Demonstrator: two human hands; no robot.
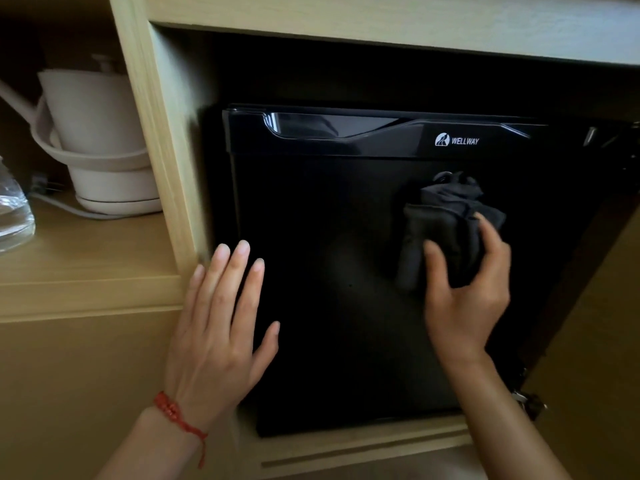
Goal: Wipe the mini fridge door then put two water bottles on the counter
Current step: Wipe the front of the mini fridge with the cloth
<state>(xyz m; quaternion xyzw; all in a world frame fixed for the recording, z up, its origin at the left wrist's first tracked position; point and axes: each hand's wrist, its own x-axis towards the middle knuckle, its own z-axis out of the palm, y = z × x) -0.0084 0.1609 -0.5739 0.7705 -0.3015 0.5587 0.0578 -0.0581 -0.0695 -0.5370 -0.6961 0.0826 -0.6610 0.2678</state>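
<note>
My right hand [465, 289] is curled around a bunched dark cloth [446, 233], thumb on one side and fingers on the other, pressing it against the upper right part of the mini fridge door [329, 271]. The cloth is nearly the same black as the door, so I can't make out its edges well; part of it bunches up above my fingers. The hand looks a little blurred.

My left hand [221, 327] is flat and open, fingers spread slightly, and holds nothing. It lies on the left edge of the door, near the wooden cabinet frame [166, 150] the fridge sits inside. A red string bracelet [173, 414] circles that wrist.

The door is closed, with a glossy handle strip [346, 128] across its top and a white logo reading WELLWAY [457, 140] toward the right.

On the shelf [86, 258] to the left of the fridge stands a white kettle [100, 140] on its base, its cord trailing across the wood. At the far left edge sits one clear water bottle [12, 209], only partly in view.
</note>
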